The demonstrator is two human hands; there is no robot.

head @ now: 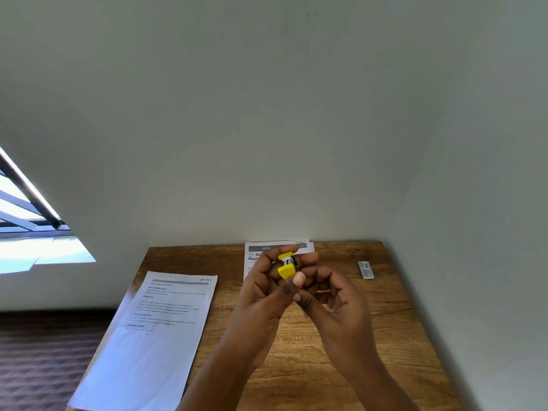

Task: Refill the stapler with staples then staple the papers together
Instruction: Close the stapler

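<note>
Midway through refilling, both hands hold the stapler (287, 265) above the table (341, 336): left hand (267, 287) curled round it, right hand (329, 295) pinching alongside, its long axis pointing away toward the wall.

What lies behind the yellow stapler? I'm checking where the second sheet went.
Behind the yellow stapler, held up by both hands, a printed sheet lies at the table's far edge against the wall. Only its header shows; the hands and stapler cover the rest.
</note>
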